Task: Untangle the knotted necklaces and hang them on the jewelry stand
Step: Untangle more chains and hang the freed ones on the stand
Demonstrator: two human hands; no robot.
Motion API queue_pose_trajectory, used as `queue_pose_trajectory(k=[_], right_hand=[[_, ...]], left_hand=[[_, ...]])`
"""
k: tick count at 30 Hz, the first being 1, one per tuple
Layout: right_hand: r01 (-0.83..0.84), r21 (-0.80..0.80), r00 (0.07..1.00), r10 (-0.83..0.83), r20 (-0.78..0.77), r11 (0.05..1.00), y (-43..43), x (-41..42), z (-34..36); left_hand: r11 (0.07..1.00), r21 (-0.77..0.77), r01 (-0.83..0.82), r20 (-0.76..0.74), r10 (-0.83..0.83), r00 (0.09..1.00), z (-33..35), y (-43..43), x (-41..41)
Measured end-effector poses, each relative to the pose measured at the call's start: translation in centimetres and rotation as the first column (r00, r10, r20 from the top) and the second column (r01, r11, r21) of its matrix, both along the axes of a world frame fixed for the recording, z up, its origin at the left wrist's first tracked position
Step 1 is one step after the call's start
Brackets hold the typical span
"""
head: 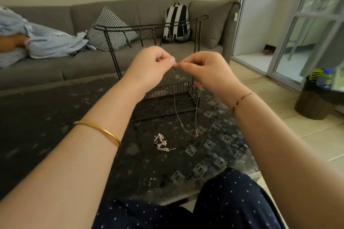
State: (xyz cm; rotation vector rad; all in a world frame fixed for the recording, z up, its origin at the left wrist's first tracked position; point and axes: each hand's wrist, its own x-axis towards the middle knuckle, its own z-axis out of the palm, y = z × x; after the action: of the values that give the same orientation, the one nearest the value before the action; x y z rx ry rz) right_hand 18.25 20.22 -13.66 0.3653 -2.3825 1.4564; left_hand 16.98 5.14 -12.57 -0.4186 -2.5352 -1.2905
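Note:
My left hand and my right hand are raised together in front of the black wire jewelry stand. Both pinch the ends of a thin chain necklace, fingertips nearly touching. The chain hangs down in a loop, and its small pendant dangles just above the dark table. A second necklace, silvery and bunched in a knot, lies on the table nearer me. The stand's wire basket base sits behind the hanging loop.
A grey sofa runs behind the table with a patterned cushion, a striped backpack and a person lying at the left. A stump side table with bottles stands at the right by glass doors.

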Motion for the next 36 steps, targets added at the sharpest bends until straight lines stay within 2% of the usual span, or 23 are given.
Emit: queue_pose_trajectory(k=[4, 10, 21, 31, 33, 36], right_hand=[[-0.029, -0.098, 0.999, 0.032, 0.027, 0.995, -0.3, 0.0, 1.1], [-0.033, -0.12, 0.997, 0.042, 0.068, 0.992, -1.0, -0.8, 1.2], [-0.048, 0.098, 0.998, 0.052, -0.034, 0.994, -5.8, -4.9, 2.1], [0.201, 0.261, 0.973, -0.163, -0.161, 0.944, -10.0, -10.1, 4.5], [0.269, 0.307, 0.953, -0.205, -0.223, 0.913, -10.6, -10.5, 4.5], [0.397, 0.434, 0.899, -0.249, -0.359, 0.809, -11.1, -11.1, 4.3]], left_hand=[[0.988, 0.151, 0.038, 0.158, -0.062, 0.986, 1.1, -0.4, 0.1], [0.987, 0.156, -0.027, 0.19, -0.003, 0.982, 1.5, -2.2, -0.6], [0.966, 0.223, -0.133, 0.206, 0.087, 0.975, 2.1, -6.8, -4.9], [0.948, 0.201, -0.246, 0.036, 0.244, 0.969, 4.3, -8.8, -9.1], [0.943, 0.208, -0.26, 0.019, 0.262, 0.965, 4.0, -8.9, -9.5], [0.939, 0.2, -0.279, 0.009, 0.283, 0.959, 3.5, -9.0, -10.0]])
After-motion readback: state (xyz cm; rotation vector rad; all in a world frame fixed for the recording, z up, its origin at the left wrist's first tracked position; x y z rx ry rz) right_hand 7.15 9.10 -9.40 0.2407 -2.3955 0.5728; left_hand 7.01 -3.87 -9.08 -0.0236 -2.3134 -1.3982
